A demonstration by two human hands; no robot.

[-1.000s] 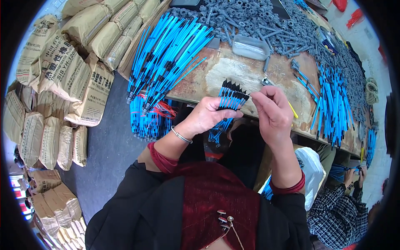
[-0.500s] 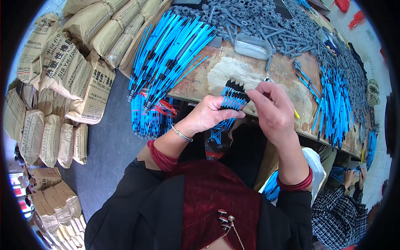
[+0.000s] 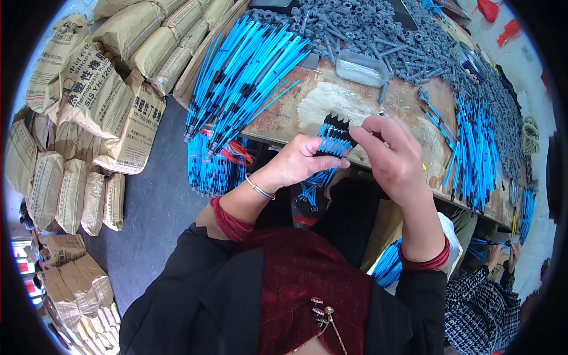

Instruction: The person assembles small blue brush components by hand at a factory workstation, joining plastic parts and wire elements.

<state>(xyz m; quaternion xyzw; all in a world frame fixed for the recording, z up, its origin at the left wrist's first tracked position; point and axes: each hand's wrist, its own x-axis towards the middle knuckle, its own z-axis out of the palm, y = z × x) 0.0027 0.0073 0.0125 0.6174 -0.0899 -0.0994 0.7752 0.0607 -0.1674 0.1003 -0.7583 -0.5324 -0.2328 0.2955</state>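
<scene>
My left hand (image 3: 296, 161) is closed round a small bundle of thin blue rods (image 3: 335, 145), held over the near edge of the table. Their black ends stand up in a row above my thumb and fingers, and thin blue lower ends hang below the hand. Close by on the right, my right hand (image 3: 395, 157) has thumb and forefinger pinched together beside the black ends. Whatever sits between those fingertips is too hidden to make out.
A worn wooden table (image 3: 278, 115) carries a heap of grey plastic parts (image 3: 367, 29), a clear tray (image 3: 362, 69), and bunches of blue rods at left (image 3: 248, 71) and right (image 3: 473, 148). Paper sacks (image 3: 89, 89) are stacked at left. Another person's hands (image 3: 503, 254) work at far right.
My right hand has shifted very slightly right, its fingers still beside the black ends. My left hand keeps its hold on the rods. The view has moved a little.
</scene>
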